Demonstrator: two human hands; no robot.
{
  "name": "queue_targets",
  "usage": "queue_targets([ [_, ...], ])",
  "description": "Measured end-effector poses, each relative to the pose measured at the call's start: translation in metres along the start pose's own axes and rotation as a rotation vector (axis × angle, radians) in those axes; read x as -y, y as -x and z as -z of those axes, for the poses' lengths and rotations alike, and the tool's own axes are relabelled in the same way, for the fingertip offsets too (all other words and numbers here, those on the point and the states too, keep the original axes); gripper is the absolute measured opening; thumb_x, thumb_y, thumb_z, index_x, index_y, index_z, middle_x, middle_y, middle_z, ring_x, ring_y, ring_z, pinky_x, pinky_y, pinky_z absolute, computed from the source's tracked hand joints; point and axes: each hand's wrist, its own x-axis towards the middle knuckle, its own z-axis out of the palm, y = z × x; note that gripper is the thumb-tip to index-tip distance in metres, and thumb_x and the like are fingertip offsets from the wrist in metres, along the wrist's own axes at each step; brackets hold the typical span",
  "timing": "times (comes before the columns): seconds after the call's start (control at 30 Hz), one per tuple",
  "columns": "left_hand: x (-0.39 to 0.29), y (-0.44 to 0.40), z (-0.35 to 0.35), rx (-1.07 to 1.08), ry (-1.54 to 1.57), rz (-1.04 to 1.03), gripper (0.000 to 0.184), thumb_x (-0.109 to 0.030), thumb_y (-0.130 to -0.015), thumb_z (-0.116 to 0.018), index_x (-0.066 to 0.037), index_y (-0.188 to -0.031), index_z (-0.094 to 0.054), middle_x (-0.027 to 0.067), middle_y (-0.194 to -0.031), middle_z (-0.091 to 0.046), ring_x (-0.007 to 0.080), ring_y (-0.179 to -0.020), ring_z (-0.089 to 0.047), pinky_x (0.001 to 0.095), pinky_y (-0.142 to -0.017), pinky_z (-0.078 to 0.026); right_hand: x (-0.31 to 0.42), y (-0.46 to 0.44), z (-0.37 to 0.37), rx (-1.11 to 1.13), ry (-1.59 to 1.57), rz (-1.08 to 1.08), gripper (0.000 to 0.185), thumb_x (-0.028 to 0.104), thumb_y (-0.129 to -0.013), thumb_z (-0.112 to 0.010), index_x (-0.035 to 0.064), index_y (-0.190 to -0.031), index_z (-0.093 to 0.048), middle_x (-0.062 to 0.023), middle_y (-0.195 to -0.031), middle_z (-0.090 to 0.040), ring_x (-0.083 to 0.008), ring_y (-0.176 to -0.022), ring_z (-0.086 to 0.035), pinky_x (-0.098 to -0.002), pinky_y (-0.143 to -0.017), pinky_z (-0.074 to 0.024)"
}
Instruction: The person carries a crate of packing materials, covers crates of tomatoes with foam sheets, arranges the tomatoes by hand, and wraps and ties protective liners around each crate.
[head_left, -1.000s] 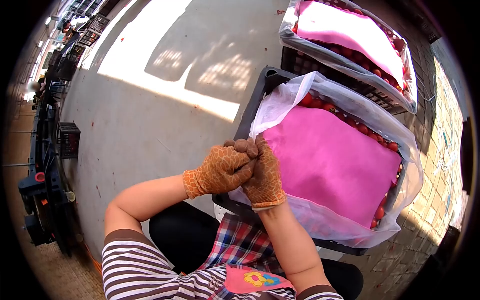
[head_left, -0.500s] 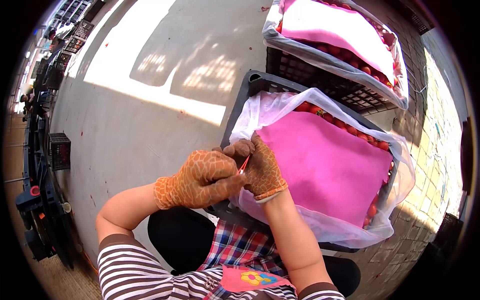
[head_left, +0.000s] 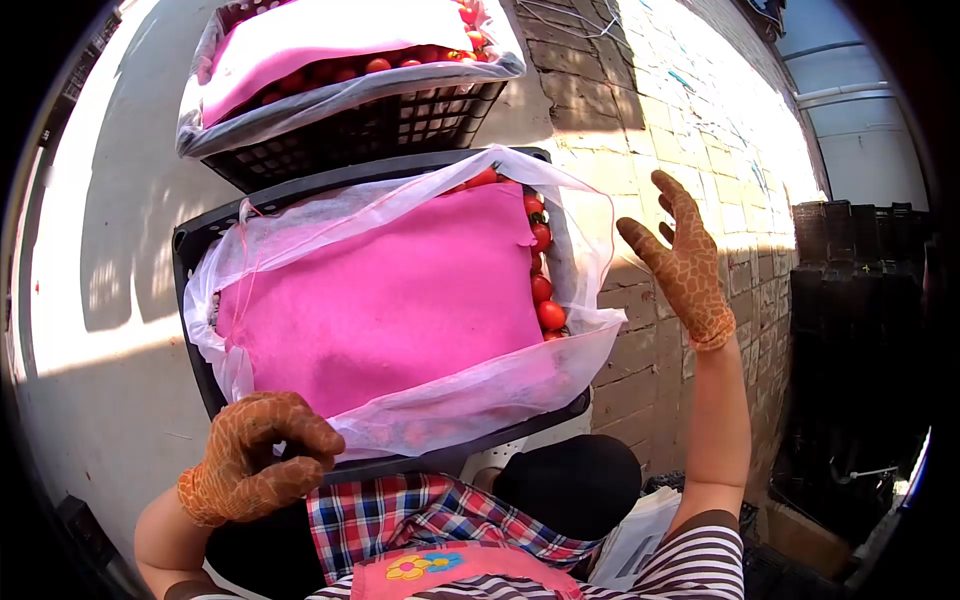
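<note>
Right grip [head_left: 642, 203] spread, tomato crate [head_left: 330, 180], sunlit paving [head_left: 725, 145]

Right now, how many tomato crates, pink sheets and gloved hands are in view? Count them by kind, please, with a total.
Tomato crates: 2
Pink sheets: 2
Gloved hands: 2
Total: 6

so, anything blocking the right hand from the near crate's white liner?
Nothing visible. The right hand, open, is past the right end of the white liner, only paving showing between. The left hand is across at the near crate's other end.
</note>
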Motion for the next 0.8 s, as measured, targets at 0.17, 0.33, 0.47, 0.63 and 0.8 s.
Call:
queue_targets([
  [0.17, 0.018, -0.075, -0.070, 0.456, -0.487, -0.113, 0.025, -0.023, -0.088, -0.059, -0.003, -0.101, -0.063, 0.0114, -0.093, -0.064, 0.0211, -0.084, -0.061, 0.0319, -0.074, -0.048, -0.083, 0.013, -0.032, 0.703, -0.552, -0.408, 0.063, 0.036, -0.078, -0.068, -0.0008, -0.125, -0.047, -0.0128, -0.101, -0.062, -0.0188, -0.090, -0.058, -0.0339, -0.080, -0.0474],
  [0.33, 0.038, -0.105, -0.120, 0.501, -0.437, -0.059, 0.028, -0.026, -0.090, -0.055, -0.003, -0.103, -0.062, 0.0129, -0.094, -0.063, 0.0238, -0.086, -0.061, 0.0323, -0.078, -0.047, -0.089, 0.004, 0.016, 0.800, -0.429, -0.478, 0.024, 0.025, -0.084, -0.064, 0.0037, -0.095, -0.061, -0.0030, -0.084, -0.061, -0.0115, -0.077, -0.059, -0.0285, -0.074, -0.0503],
  [0.47, 0.057, -0.123, -0.159, 0.430, -0.298, 0.061, 0.031, -0.028, -0.090, -0.055, -0.002, -0.105, -0.061, 0.0124, -0.097, -0.064, 0.0220, -0.088, -0.061, 0.0322, -0.080, -0.047, -0.097, 0.003, 0.035, 0.626, -0.627, -0.376, 0.029, 0.027, -0.086, -0.061, 0.0035, -0.102, -0.057, -0.0061, -0.096, -0.059, -0.0149, -0.089, -0.059, -0.0332, -0.082, -0.0505],
  [0.63, 0.072, -0.144, -0.212, 0.395, -0.122, 0.079, 0.033, -0.027, -0.092, -0.055, 0.000, -0.110, -0.058, 0.0055, -0.089, -0.060, 0.0104, -0.080, -0.055, 0.0265, -0.071, -0.047, -0.095, 0.013, 0.012, 0.698, -0.589, -0.437, 0.061, 0.035, -0.082, -0.064, 0.0014, -0.127, -0.040, -0.0175, -0.120, -0.049, -0.0243, -0.108, -0.050, -0.0364, -0.083, -0.0495],
  [0.8, 0.088, -0.153, -0.228, 0.428, 0.004, 0.167, 0.035, -0.029, -0.093, -0.054, 0.000, -0.112, -0.056, 0.0043, -0.087, -0.057, 0.0097, -0.076, -0.052, 0.0252, -0.067, -0.046, -0.110, 0.015, 0.005, 0.843, -0.510, -0.411, 0.037, 0.029, -0.081, -0.067, -0.0016, -0.100, -0.061, -0.0082, -0.091, -0.062, -0.0139, -0.073, -0.060, -0.0287, -0.071, -0.0523],
])
